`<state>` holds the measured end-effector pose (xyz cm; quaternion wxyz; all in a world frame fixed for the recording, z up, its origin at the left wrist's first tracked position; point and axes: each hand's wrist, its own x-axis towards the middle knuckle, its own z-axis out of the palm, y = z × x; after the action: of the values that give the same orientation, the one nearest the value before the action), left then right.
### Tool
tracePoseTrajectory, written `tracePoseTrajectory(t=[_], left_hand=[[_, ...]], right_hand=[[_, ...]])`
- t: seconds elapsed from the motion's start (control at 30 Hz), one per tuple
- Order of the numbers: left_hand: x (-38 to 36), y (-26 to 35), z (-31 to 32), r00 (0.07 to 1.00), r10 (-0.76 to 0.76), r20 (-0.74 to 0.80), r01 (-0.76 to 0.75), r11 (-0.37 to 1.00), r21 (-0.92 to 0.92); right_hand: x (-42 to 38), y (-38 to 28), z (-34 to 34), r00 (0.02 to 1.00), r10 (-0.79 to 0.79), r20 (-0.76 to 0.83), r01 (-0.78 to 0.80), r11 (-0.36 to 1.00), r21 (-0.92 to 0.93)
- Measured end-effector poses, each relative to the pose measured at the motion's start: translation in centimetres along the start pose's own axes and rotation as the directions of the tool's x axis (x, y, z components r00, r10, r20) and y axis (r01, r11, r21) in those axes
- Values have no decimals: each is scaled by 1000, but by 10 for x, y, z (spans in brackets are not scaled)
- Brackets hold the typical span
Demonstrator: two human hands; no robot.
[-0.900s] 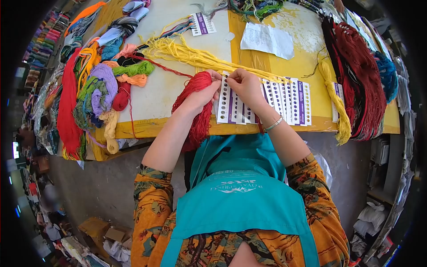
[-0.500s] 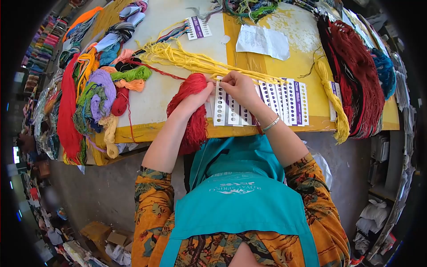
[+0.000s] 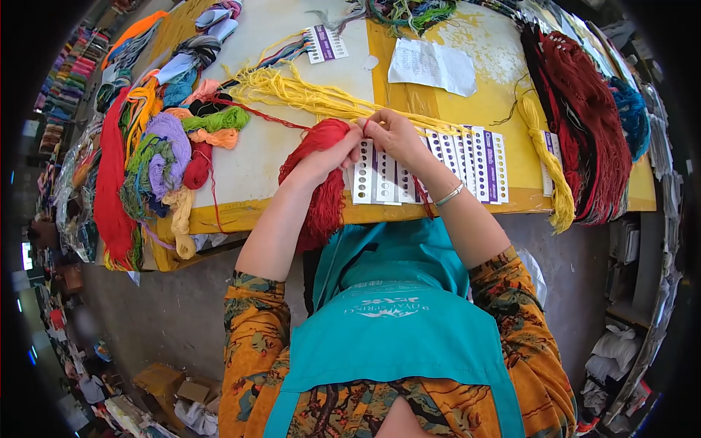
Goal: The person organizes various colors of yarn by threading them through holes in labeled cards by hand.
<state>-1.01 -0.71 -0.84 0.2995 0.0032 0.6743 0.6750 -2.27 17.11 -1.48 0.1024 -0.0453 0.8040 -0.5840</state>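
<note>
My left hand (image 3: 332,155) is wrapped round a thick red thread bundle (image 3: 318,219), which hangs over the table's front edge. Close beside it, my right hand (image 3: 394,137) is pinched, with a bit of red thread at its fingertips. Under and right of my hands lies a row of white cards with punched holes (image 3: 478,168). Yellow threads (image 3: 314,95) run from the cards towards the upper left. A dark red strand hangs below my right wrist at the table edge.
Mixed coloured skeins (image 3: 168,157) lie on the left of the table (image 3: 255,164). A paper sheet (image 3: 431,67) and another threaded card (image 3: 326,44) are farther back. On the right are a yellow skein (image 3: 544,160) and dark red bundles (image 3: 584,117).
My two hands have come closer together, the left shifting slightly right. The red bundle has moved a little to the right with it.
</note>
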Motion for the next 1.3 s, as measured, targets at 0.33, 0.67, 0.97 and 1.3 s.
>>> tracePoseTrajectory(t=[0.33, 0.67, 0.97, 1.3], left_hand=[[-13, 31, -66, 996, -72, 48, 86, 867, -490], [-37, 54, -273, 581, -20, -813, -390, 870, -300], [-75, 34, -53, 850, 122, -512, -432, 718, -546], [-94, 21, -40, 701, 312, -641, -459, 886, -71]], right_hand=[[-9, -17, -6, 996, 67, 54, -56, 979, -197], [-12, -17, -3, 999, 16, 44, -4, 961, -275], [-14, -17, -1, 999, -6, 49, 18, 968, -249], [-50, -33, 12, 989, -121, 80, 122, 993, -5]])
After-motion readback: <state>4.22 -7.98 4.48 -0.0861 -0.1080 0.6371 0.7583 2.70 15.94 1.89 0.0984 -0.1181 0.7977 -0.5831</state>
